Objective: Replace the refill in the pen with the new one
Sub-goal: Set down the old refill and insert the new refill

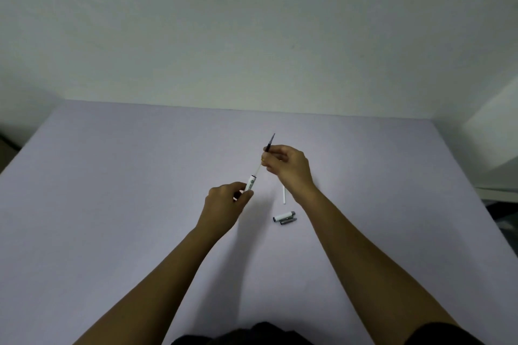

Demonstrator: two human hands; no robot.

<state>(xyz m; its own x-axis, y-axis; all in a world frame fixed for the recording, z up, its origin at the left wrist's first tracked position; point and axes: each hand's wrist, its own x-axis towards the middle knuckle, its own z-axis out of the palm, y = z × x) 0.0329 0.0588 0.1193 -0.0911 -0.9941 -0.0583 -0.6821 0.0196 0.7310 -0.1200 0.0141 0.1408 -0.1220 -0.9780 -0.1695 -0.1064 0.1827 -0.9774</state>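
My left hand (227,202) grips a white pen barrel (250,183), tilted up to the right above the table. A thin pale refill (258,169) sticks out of the barrel's upper end. My right hand (286,165) pinches that refill near its dark tip section (270,142), which points up and away. Another white refill (284,195) lies on the table, partly hidden behind my right wrist. The white pen cap with a grey clip (284,217) lies just nearer, below that refill.
The work surface is a pale lilac table (112,204) that ends at a white wall behind. A white block (496,148) stands at the right edge. Dark clothing shows at the bottom edge.
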